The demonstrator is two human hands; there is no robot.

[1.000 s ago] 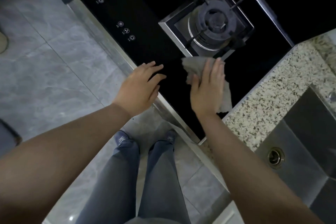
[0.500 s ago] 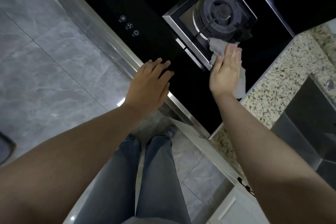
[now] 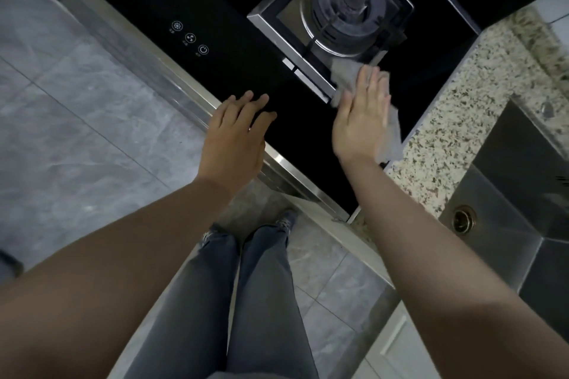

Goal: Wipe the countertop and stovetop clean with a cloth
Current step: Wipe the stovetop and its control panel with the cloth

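Head view is showing the person's right hand [image 3: 361, 120] lying flat on a crumpled pale grey cloth [image 3: 389, 135], its fingers [image 3: 371, 83] straight and held close together, pressing the cloth down onto the glossy black glass stovetop [image 3: 246, 71]. The cloth is sticking out beyond the fingertips, where it is touching the near corner of the square steel frame [image 3: 289, 37] around the dark round gas burner [image 3: 345, 6], and it is also trailing out on the little-finger side, reaching the edge of the speckled beige granite tabletop [image 3: 455, 120]. The left hand [image 3: 234, 138] is resting with its palm over the steel front edge of the stovetop, its fingers [image 3: 255, 104] loosely spread and straight, lying on the black glass and gripping nothing; it is sitting well apart from the cloth. Beyond the left fingertips, a row of white touch-control icons [image 3: 191, 38] is showing on the glass. Past the granite on the right hand's outer side, a stainless steel sink [image 3: 505, 224] with a round drain is sitting sunk in the tabletop. Below the arms, the person's legs in grey-blue jeans [image 3: 246, 301] are standing on the grey marbled floor tiles [image 3: 77, 132].
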